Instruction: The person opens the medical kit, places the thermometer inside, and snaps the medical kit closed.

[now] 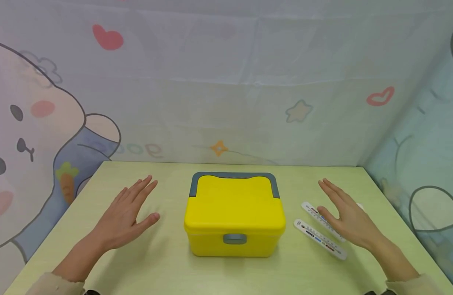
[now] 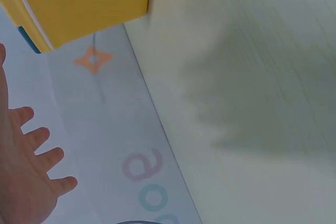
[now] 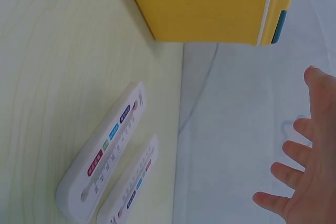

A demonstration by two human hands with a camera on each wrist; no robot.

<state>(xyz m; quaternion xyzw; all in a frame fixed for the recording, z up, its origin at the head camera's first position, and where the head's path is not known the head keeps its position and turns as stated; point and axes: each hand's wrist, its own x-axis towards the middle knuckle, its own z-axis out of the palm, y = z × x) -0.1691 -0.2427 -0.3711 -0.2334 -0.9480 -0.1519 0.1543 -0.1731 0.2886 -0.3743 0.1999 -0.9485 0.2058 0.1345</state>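
Observation:
A yellow box with a closed lid, a grey folded handle and a grey front latch stands mid-table. To its left, my left hand hovers over the table with fingers extended and nothing held. My right hand is held likewise on the other side, above two white thermometers. The nearer thermometer lies slantwise in full sight; the farther thermometer is partly hidden beneath the hand in the head view. In the right wrist view both thermometers lie side by side, apart from the fingers.
The pale wooden table ends at a printed cloth backdrop behind. More printed cloth hangs along the right side, and a cartoon animal figure shows at the left.

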